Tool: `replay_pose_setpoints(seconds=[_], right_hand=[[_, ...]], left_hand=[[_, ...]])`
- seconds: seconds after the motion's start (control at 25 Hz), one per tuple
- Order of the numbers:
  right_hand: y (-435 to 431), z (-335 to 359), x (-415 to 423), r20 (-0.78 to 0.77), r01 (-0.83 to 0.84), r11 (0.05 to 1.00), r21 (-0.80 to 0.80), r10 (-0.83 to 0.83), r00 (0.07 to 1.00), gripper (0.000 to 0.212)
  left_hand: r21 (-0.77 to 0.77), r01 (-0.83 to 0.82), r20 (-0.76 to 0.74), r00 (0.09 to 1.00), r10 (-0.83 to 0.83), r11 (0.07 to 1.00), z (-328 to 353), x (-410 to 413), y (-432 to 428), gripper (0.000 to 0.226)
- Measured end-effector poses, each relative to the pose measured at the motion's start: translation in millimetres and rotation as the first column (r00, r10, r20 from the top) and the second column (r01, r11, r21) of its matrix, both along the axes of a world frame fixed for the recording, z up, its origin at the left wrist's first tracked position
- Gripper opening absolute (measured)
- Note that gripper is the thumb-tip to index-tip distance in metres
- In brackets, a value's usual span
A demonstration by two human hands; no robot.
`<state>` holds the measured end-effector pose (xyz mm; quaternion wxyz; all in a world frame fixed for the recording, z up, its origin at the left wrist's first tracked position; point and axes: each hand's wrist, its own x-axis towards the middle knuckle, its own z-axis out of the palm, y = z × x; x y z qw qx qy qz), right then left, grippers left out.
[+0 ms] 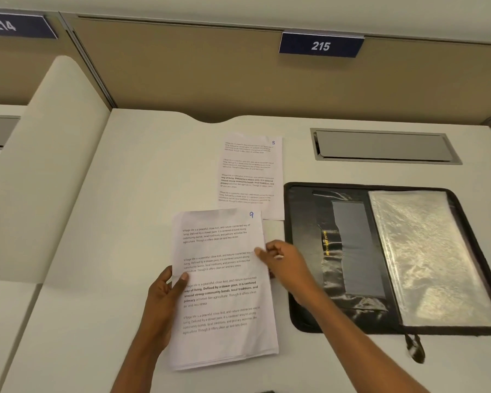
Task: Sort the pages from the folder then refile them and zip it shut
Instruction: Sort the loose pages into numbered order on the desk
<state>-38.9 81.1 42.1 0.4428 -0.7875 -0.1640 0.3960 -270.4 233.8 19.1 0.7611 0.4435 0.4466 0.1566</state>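
**Both hands on a stack of pages beside an open folder**

My left hand (165, 296) grips the left edge of the stack of pages (224, 293), thumb on top. My right hand (284, 262) pinches its right edge. The top sheet is numbered 9. To the right, the black folder (380, 256) lies open on the desk (125, 194), a clear sleeve (431, 256) inside. Beyond the stack lies a single page (250, 177) numbered 8. Farther back hangs a sign (321, 45) reading 215.

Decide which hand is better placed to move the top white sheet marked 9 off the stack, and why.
Right. The right hand pinches the right edge of the white printed sheet marked 9; the left hand grips and steadies the white paper stack beneath.
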Motion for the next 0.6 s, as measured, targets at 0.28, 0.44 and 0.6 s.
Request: replay_pose_setpoints(seconds=[0.28,0.44,0.6], right_hand=[[-45,-22,-32,0.134,0.099,0.983,-0.153,-0.079,0.988,0.021],[-53,-18,-32,0.222,0.120,0.975,-0.188,-0.077,0.972,0.019],[-62,-17,-35,0.309,0.112,0.977,-0.181,-0.051,0.950,0.015]], left_hand=[[0.041,0.063,-0.093,0.994,-0.059,0.997,-5,-10,-39,0.029],[0.170,0.070,-0.249,0.968,-0.026,0.983,-8,-10,-49,0.020],[0.465,0.141,-0.462,0.881,0.103,0.874,0,-10,-58,0.024]])
